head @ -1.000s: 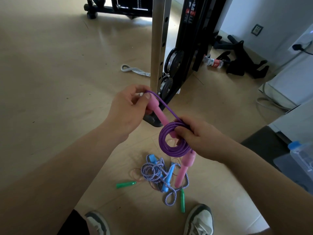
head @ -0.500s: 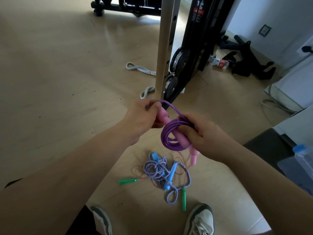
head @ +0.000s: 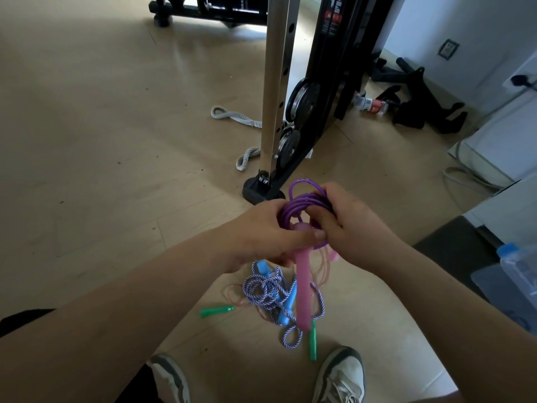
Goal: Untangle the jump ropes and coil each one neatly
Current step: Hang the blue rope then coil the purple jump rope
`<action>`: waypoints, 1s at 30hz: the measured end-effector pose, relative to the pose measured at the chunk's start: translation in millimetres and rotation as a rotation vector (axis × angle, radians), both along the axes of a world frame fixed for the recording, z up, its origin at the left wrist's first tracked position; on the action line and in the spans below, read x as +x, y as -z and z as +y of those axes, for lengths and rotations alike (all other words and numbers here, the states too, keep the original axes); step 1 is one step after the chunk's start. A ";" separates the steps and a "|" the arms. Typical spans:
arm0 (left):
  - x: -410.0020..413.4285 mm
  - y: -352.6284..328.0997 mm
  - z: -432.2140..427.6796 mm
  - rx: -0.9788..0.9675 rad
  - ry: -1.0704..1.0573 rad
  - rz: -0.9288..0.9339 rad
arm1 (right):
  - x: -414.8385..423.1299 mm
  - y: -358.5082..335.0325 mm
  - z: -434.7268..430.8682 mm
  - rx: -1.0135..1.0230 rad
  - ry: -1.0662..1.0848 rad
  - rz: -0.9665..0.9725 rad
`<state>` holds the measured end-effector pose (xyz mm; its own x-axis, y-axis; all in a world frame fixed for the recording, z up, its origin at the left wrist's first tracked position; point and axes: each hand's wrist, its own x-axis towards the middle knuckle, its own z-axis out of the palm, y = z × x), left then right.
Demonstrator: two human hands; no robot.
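Observation:
A purple jump rope (head: 302,202) is wound into a small coil in front of me. My right hand (head: 351,225) grips the coil from the right, fingers curled through it. My left hand (head: 261,234) holds the rope's pink handle (head: 303,286), which hangs straight down; the thumb presses near its top. The tip of the second pink handle (head: 334,256) shows under my right hand. On the floor below lies a tangle: a purple-and-white braided rope (head: 264,289) with blue handles (head: 286,306), and a thin reddish rope (head: 232,295) with green handles (head: 216,311).
A weight machine post with a black foot (head: 261,193) stands just beyond my hands. A grey strap (head: 235,116) lies by it. Black gear and a bottle (head: 370,104) lie at the back right. A clear plastic box (head: 517,274) is at the right. My shoes (head: 340,373) are below.
My left hand came in from the upper left to the coil, swinging its pink handle down to hang vertically. The coil in my right hand closed up tighter.

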<state>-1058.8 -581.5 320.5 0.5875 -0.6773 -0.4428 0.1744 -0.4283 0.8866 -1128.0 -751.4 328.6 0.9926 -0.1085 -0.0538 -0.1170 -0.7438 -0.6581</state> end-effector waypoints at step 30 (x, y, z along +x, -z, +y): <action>11.4 -6.4 4.6 -0.096 -0.052 -0.084 | 4.0 2.4 -7.2 -0.118 -0.058 0.000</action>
<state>-1047.4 -576.9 326.9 0.6551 -0.6821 -0.3251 0.1178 -0.3328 0.9356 -1123.9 -758.6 326.2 0.9974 -0.0567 -0.0438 -0.0716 -0.8216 -0.5656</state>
